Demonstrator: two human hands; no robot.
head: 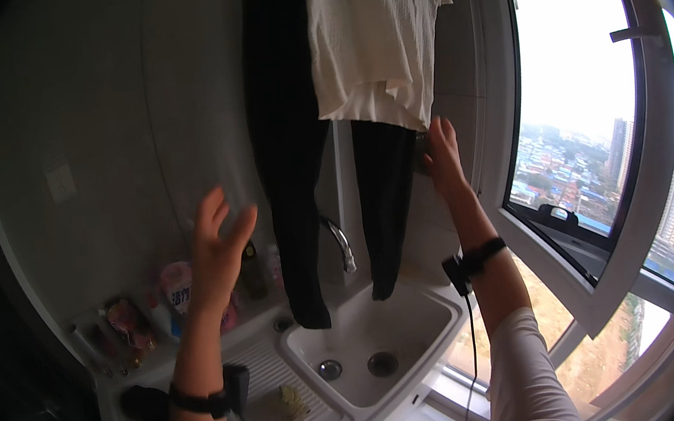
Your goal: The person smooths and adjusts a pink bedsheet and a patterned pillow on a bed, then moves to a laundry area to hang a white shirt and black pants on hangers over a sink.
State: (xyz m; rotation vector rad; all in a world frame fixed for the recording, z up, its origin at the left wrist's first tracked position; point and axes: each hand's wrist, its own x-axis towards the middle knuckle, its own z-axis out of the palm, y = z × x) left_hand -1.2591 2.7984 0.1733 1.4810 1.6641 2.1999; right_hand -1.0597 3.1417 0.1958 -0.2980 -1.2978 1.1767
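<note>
A cream ribbed short-sleeved top [376, 37] hangs over the sink, in front of black trousers [290, 153] whose two legs dangle below it. My right hand [444, 157] is raised beside the top's lower right corner, fingers pointing up and thumb apart; whether it touches the hem is unclear. Left of the trouser legs, my left hand [217, 249] is held in the air with fingers spread and nothing in it. Both wrists wear black straps with small devices. The lower ends of the legs hang just above the white sink basin [382, 336].
A chrome faucet [341, 244] curves between the trouser legs. Bottles and a pink-and-white package [177, 285] line the wall. On the ribbed washboard [268, 374] lies a crumpled yellow-and-pink item [294, 405]; dark cloth [149, 419] is at left. An open window sash [597, 305] juts inward at right. Cables dangle near both arms.
</note>
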